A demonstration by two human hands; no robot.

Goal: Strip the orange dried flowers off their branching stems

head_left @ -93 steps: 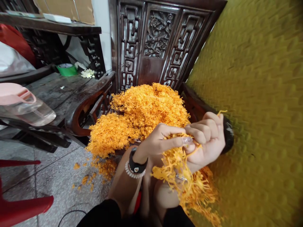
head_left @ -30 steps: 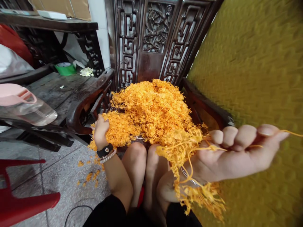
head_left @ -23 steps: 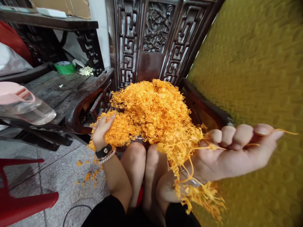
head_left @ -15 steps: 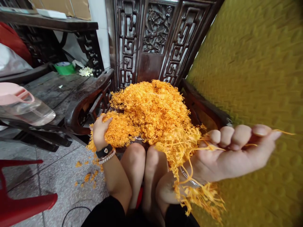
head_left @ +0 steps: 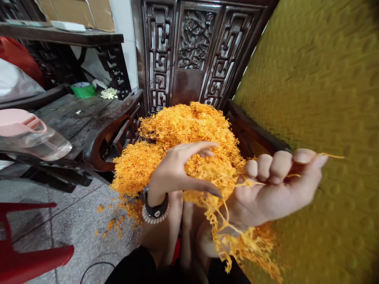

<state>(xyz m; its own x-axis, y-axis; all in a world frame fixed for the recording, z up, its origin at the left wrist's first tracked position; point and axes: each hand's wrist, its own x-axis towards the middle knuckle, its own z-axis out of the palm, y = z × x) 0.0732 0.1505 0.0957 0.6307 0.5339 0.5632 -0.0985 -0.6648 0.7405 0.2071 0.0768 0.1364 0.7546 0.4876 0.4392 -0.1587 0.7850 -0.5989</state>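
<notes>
My right hand [head_left: 281, 189] is closed, palm up, around orange strands [head_left: 248, 183]. One thin end pokes out past the thumb and index fingertip. From this hand a frizzy orange tangle [head_left: 216, 221] hangs over the wrist and down beside the knee. My left hand [head_left: 177, 169], with a black band and a beaded bracelet at the wrist, is open in a C shape. Its thumb and fingers are apart beside the hanging tangle; I cannot tell if they touch it. Behind both hands lies a large heap of curly orange strands [head_left: 189, 122] on a dark wooden chair.
The carved chair back [head_left: 192, 83] stands ahead, with a yellow-green textured surface [head_left: 319, 79] on the right. To the left are a pink-lidded bottle [head_left: 38, 138], green tape [head_left: 83, 90] and a red stool [head_left: 35, 256]. Orange scraps [head_left: 111, 225] lie on the floor.
My left hand has left the smaller part of the heap at left and moved right, toward the strands at my right hand. My right hand has shifted slightly left, still closed on the strands.
</notes>
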